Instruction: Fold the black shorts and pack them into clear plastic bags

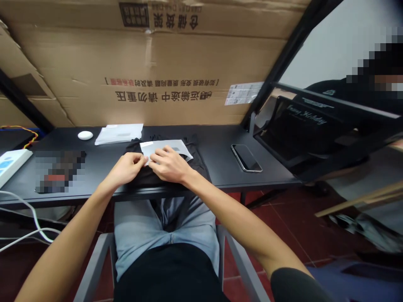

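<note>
A flat white packet [178,145], perhaps a plastic bag, lies on a crumpled black cloth [201,163] at the desk's front edge. My left hand [129,167] is closed in a pinch at the packet's near left corner. Beside it, my right hand [170,164] rests over the packet with curled fingers gripping its near edge. The fingertips of both hands almost meet, and what lies exactly between them is partly hidden. Part of the cloth hangs over the edge toward my lap. Behind and to the left sits a stack of similar white packets [118,134].
On the black desk [217,142] are a smartphone [246,158] at right, a white oval object [85,135] and a blurred-out item [61,170] at left. A white power strip [12,165] with cables stands far left. Cardboard [176,58] walls the back. Another person [330,90] is beyond the frame at right.
</note>
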Demonstrator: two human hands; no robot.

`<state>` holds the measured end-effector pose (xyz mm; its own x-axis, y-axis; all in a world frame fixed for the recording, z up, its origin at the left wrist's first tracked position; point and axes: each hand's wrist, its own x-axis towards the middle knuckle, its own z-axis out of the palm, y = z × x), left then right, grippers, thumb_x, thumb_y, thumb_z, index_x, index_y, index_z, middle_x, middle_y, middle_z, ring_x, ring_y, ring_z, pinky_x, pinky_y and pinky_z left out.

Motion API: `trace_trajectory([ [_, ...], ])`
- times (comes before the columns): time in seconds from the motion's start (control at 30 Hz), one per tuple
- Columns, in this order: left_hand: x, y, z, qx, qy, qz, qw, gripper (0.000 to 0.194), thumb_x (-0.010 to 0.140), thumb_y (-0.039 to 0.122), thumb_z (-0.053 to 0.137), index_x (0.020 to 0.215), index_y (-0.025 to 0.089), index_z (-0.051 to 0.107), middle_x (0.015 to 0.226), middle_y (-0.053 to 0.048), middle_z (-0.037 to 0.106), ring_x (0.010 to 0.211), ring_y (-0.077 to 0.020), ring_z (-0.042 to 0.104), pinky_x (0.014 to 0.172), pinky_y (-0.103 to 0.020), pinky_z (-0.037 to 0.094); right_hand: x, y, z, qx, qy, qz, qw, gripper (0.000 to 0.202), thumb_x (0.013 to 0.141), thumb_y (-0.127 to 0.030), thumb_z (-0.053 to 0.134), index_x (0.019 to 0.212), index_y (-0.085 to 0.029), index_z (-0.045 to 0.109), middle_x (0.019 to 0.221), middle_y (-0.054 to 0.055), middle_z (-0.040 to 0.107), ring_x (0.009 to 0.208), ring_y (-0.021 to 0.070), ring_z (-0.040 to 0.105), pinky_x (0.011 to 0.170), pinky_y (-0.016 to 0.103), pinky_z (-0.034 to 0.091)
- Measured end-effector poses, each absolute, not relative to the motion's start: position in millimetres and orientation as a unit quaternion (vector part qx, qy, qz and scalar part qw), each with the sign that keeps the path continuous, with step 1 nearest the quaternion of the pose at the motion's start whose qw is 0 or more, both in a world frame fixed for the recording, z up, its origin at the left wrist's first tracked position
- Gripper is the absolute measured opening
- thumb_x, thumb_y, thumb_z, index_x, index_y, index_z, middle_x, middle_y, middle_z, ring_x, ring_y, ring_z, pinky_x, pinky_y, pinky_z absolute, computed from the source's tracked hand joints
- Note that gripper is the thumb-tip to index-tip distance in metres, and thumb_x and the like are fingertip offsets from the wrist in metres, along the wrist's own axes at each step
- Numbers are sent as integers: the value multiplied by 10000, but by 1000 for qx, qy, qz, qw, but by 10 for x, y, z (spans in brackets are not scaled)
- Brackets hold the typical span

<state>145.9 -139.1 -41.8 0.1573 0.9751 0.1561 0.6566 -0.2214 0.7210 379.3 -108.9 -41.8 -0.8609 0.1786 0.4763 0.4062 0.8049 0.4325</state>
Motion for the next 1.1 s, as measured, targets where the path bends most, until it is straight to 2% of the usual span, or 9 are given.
trace_trajectory([
  [0.4,1345,-1440,-203,678,547,373,320,531,999,645,645,697,226,524,701,3,468,673,-154,383,606,-303,303,4705,-1047,-390,-248,-903,-221,271,284,1161,-208,550,964,-215,754,1067,111,778,1011,278,580,889,444,398],
  [0.5,1369,-1432,-151,652,544,421,318,516,990,647,678,709,234,547,712,1,479,690,-163,436,634,-301,418,4970,-1054,-375,-266,-891,-210,301,259,1146,-221,574,962,-237,756,1043,97,782,1002,281,598,895,459,426],
  [0.63,1534,-1494,-94,610,487,500,376,545,968,648,739,705,241,490,707,37,407,680,-138,429,905,-366,637,5220,-1084,-327,-288,-878,-194,329,193,1112,-226,624,977,-253,759,1016,91,785,1002,293,638,915,475,475],
  [0.73,1783,-1565,-63,578,443,526,440,558,979,672,730,751,244,455,706,61,352,665,-120,381,1006,-457,676,5209,-1157,-268,-309,-876,-162,334,146,1071,-270,688,1186,-246,774,1208,139,809,1157,347,692,1006,526,535],
  [0.83,2048,-1571,-50,571,412,528,476,532,985,672,725,785,249,471,704,57,360,684,-130,416,1018,-485,673,5007,-1240,-213,-307,-894,-103,311,618,1030,-354,763,1605,-200,596,1610,206,683,1447,395,646,1156,565,549],
  [0.87,2120,-1554,-50,577,400,530,476,528,989,665,723,779,250,474,705,48,380,697,-139,446,1017,-478,666,4922,-1252,-194,-307,-900,-83,297,708,1033,-347,757,1680,-187,520,1673,209,641,1481,389,642,1166,547,558],
  [0.93,2214,-1505,-59,602,386,532,453,520,1013,664,689,764,248,501,720,12,483,754,-172,550,1014,-455,647,4778,-1232,-142,-322,-909,-51,260,694,1055,-276,698,1711,-195,488,1636,180,692,1395,364,722,1088,486,603],
  [1.03,2207,-1438,-99,666,406,494,385,540,1092,698,521,851,232,649,862,-75,719,942,-255,722,1053,-448,620,4738,-1075,23,-374,-901,-36,218,514,1062,-210,640,1574,-251,648,1354,109,854,1125,351,827,914,423,624],
  [1.1,2113,-1413,-162,728,431,428,318,564,1124,690,463,1008,219,751,1058,-109,821,1099,-296,764,1127,-458,592,4865,-895,199,-405,-885,-52,224,425,1063,-225,645,1479,-265,721,1237,93,881,1072,364,832,891,412,616],
])
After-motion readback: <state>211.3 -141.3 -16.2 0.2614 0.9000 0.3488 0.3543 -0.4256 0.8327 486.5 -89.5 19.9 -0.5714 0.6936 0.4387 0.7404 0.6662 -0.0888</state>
